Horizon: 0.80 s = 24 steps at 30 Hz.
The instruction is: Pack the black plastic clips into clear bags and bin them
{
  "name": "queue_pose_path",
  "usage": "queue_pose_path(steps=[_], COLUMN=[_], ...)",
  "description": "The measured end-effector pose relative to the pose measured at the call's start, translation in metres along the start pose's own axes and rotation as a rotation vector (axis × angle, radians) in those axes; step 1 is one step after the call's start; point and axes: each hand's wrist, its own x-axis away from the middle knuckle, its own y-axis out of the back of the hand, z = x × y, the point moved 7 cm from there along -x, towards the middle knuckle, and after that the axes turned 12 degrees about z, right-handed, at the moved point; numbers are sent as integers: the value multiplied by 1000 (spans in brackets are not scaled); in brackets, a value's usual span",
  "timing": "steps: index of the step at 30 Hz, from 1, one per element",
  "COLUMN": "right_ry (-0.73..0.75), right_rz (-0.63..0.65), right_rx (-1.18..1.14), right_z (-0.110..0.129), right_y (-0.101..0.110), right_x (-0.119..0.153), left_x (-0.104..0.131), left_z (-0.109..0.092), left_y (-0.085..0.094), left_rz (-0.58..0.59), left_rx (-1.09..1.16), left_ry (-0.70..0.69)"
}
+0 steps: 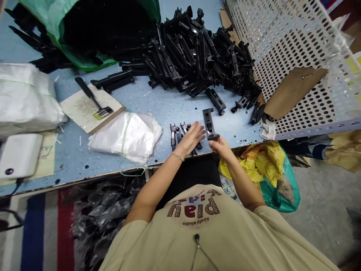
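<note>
My right hand (221, 147) grips the lower end of a black clamp-like plastic part (209, 122), held upright just over the table's front edge. To its left, my left hand (192, 138) has its fingers stretched out and a beaded bracelet at the wrist. Under and beside that hand lie several similar black parts (173, 136), set side by side and partly hidden by it. Beyond both hands spreads a big heap of black parts (194, 52), with one loose black part (216, 101) lying nearest to me.
Left of my hands lies a tied stack of clear plastic bags (132, 137). Behind it a hammer (91, 97) rests on a board (81, 113). A green bag (50, 22) opens at the back. A perforated white panel (293, 52) bounds the right side.
</note>
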Motion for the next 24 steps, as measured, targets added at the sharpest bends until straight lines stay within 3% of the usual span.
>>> queue_pose_path(steps=[3, 6, 8, 11, 13, 15, 17, 19, 24], right_ry=[54, 261, 431, 587, 602, 568, 564, 642, 761], right_rz=[180, 9, -104, 39, 140, 156, 181, 290, 489], right_rx=[275, 677, 963, 1290, 1370, 1358, 1317, 1299, 1309], right_z=[11, 51, 80, 101, 104, 105, 103, 95, 62], right_y=[-24, -7, -1, -18, -32, -43, -58, -81, -126], right_x=[16, 13, 0, -31, -47, -51, -42, -24, 5], left_x=[-5, 20, 39, 57, 61, 62, 65, 69, 77], left_z=[-7, -25, -28, -25, -26, -33, -43, -51, -51], left_y=[-14, -15, -17, -19, -14, -1, 15, 26, 21], left_rz=[49, 49, 78, 103, 56, -38, -138, -200, -166], left_rx=[67, -35, -54, 0, 23, 16, -4, -18, -75], left_ry=[-12, -102, -79, 6, 12, -52, -129, -165, -114])
